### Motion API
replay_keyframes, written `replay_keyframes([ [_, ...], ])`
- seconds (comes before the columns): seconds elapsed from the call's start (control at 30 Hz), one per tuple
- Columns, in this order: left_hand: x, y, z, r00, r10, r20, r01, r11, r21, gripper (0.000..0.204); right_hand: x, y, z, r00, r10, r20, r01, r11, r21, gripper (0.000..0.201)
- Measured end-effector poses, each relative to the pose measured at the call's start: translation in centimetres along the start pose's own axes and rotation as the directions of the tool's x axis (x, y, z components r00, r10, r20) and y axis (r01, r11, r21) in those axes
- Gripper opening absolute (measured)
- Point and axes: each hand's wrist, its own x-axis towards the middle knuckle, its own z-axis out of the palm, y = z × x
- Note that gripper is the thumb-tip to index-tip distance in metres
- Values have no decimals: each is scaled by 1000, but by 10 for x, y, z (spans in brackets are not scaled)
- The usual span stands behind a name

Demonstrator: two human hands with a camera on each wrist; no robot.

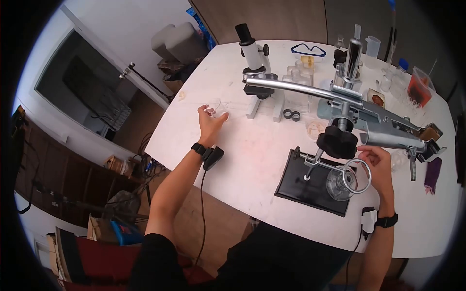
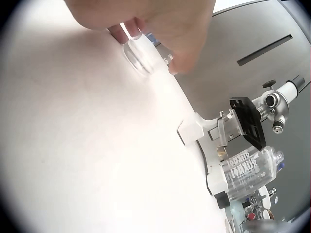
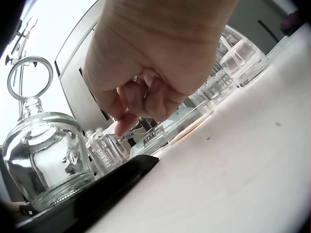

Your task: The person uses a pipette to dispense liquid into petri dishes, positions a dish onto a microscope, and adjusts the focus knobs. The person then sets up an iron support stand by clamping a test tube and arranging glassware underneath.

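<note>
My left hand is at the left part of the white table, fingers and thumb around a small clear round dish. In the left wrist view the dish's curved rim shows at the table surface, partly hidden by the hand. My right hand hovers beside the black stand base, its fingers loosely curled with nothing visible in them. Close to that hand are the metal ring of the stand and a clear glass spirit-lamp-shaped bottle on the base.
A white microscope stands at the back, beside clear bottles. Two small black rings lie near it. A large metal clamp arm crosses over the table's right half. Blue-framed goggles and a red-filled container are farther back.
</note>
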Motion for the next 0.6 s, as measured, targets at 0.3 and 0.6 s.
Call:
replay_keyframes([
  [0.3, -5, 0, -6, 997, 74, -7, -74, 996, 45, 45, -1, 22, -1, 996, -73, -59, 69, 995, -69, 20],
  [0.6, -58, 73, -26, 947, 192, 256, -149, 973, -178, 47, 2, -13, 2, 999, -27, 21, 24, 995, 97, 18],
])
